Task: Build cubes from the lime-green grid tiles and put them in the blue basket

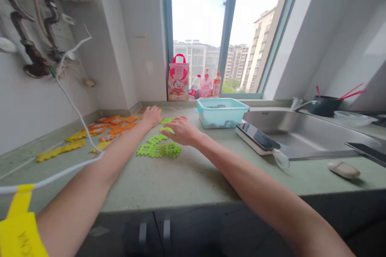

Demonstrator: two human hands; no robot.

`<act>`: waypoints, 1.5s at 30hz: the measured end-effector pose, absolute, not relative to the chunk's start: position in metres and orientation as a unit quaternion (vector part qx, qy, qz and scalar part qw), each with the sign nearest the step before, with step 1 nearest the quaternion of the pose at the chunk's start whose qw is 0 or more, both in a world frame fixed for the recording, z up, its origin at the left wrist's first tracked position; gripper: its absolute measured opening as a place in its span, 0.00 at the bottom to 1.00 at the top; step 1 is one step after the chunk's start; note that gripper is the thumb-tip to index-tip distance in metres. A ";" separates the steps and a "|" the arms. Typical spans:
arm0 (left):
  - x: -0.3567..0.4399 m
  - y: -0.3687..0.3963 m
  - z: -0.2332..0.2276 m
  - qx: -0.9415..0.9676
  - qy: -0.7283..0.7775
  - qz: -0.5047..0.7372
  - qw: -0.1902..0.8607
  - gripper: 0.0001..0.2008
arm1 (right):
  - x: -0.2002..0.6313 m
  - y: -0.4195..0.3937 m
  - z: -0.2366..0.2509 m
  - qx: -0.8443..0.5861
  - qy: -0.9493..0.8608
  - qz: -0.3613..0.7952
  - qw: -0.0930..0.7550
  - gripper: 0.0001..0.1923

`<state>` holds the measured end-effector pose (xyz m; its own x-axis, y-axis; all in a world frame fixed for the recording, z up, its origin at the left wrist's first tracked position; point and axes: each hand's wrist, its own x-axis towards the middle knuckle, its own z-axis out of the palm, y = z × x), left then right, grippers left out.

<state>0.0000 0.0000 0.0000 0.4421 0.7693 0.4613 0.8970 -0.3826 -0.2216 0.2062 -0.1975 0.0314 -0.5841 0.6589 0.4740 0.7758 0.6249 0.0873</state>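
My left hand (152,115) reaches to the back of the counter, palm down over the pieces there, its fingers extended and fingertips partly hidden. To its right, my right hand (182,129) hovers low over light-green gear-edged plastic pieces (157,151), thumb and fingers apart, touching or nearly touching one. These green pieces lie flat in a loose group in front of both hands. Left of my left forearm are orange gear-edged pieces (117,127), several overlapping. Nearer the wall lie yellow ones (60,151). A turquoise plastic bin (221,118) behind my right hand contains dark gear-shaped pieces.
A white cable (75,108) crosses the left side above the counter. Right of the bin lie a phone-like device (257,138), a steel sink (301,132) and a beige oval object (343,169). Bottles (206,86) and a pink bag (178,82) stand by the window.
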 end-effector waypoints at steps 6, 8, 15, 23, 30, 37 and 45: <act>-0.004 0.035 0.003 -0.821 -0.543 -0.102 0.142 0.25 | 0.224 -0.186 0.040 -0.478 -0.839 -0.160 0.203 0.24; -0.005 0.026 0.003 -0.838 -0.522 -0.091 0.133 0.26 | 0.231 -0.181 0.038 -0.496 -0.830 -0.157 0.202 0.24; -0.018 -0.056 -0.001 -0.871 -0.462 -0.076 0.152 0.25 | 0.247 -0.152 0.005 -0.509 -0.844 -0.053 0.162 0.25; -0.046 -0.133 0.007 -0.897 -0.387 -0.117 0.178 0.18 | 0.232 -0.165 -0.012 -0.471 -0.861 0.000 0.191 0.22; -0.053 -0.131 0.013 -0.903 -0.356 -0.155 0.182 0.17 | 0.233 -0.167 -0.009 -0.437 -0.870 0.023 0.226 0.18; -0.069 -0.110 0.017 -0.923 -0.366 -0.098 0.069 0.23 | 0.244 -0.170 0.009 -0.395 -0.896 0.072 0.188 0.15; -0.064 -0.108 0.016 -0.907 -0.372 -0.191 0.055 0.30 | 0.266 -0.163 0.014 -0.491 -0.847 -0.032 0.200 0.22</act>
